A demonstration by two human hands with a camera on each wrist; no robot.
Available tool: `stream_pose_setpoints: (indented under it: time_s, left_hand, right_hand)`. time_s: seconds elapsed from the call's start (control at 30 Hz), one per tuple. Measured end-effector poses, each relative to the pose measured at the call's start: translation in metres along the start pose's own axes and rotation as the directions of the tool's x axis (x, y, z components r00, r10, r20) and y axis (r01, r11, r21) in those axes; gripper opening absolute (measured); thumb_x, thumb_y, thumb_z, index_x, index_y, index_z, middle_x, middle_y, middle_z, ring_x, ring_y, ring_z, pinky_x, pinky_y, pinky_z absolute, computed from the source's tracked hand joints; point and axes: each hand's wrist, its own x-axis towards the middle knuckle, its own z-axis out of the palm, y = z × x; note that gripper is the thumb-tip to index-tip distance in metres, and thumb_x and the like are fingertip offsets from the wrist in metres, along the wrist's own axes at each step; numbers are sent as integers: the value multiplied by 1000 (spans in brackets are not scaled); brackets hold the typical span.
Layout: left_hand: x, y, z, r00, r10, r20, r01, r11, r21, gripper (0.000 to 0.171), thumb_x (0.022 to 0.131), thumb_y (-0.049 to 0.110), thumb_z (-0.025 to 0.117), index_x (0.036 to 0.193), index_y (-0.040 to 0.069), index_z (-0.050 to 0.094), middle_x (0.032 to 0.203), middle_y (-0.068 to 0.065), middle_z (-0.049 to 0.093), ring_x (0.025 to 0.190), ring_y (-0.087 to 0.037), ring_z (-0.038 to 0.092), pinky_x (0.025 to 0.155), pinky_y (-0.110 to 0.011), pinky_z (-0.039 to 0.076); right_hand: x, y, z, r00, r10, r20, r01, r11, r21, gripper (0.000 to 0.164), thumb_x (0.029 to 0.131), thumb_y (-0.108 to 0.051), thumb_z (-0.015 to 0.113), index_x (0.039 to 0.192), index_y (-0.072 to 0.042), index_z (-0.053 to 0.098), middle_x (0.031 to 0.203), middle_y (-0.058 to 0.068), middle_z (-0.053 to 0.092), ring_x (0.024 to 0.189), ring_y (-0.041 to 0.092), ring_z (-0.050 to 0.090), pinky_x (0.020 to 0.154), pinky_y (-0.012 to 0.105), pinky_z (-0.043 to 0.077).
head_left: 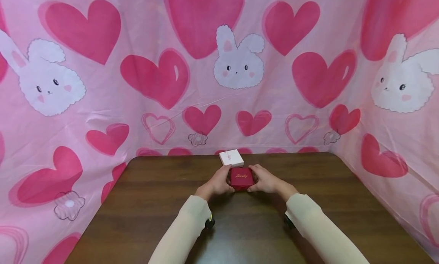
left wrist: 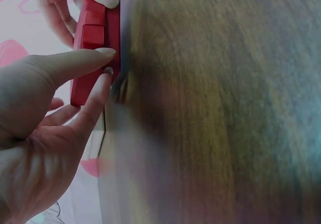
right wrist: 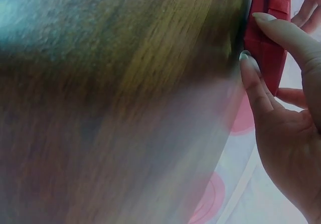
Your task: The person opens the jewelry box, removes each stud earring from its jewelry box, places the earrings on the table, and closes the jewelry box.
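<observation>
A small red jewelry box [head_left: 241, 177] with gold lettering on its lid is held between both hands, over the far half of the table. My left hand [head_left: 219, 181] grips its left side, and my right hand [head_left: 267, 180] grips the right side. In the left wrist view, the left thumb [left wrist: 88, 61] lies across the front face of the box, beside a raised red ribbon piece [left wrist: 94, 30]. From the right wrist, the right thumb [right wrist: 286, 30] presses the same front face while fingertips reach its lower edge. Right behind the red box lies a flat white box [head_left: 231, 157] with faint pink print.
The dark wooden table [head_left: 154, 187] runs back to a pink cloth [head_left: 202, 92] printed with hearts and rabbits. This cloth hangs along the back and both sides. Long pale sleeves cover both forearms, and a dark wrist device [head_left: 210, 222] sits under the left cuff.
</observation>
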Motion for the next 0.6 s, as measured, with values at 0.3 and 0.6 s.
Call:
stream_pose_setpoints:
  time_s: [0.3,0.6]
  left_hand:
    - [-3,5,-6,1000,18,0,-18,999,-51,89,75,-4,87,151,3,40,142,-15,45,92,-20,61,80,-31,58]
    - [-12,11,-15,998,58,-4,-58,997,-56,90,75,-3,88,151,2,40,143,-16,45,89,-20,64,76,-29,58]
  right_hand:
    - [-7,-3,-6,998,-61,-2,61,998,-4,96,78,-18,90,150,12,34,134,21,46,108,27,60,95,44,54]
    - [-12,-11,-9,994,-107,-10,107,994,-27,94,78,-19,90,150,10,36,133,20,47,105,23,60,92,39,56]
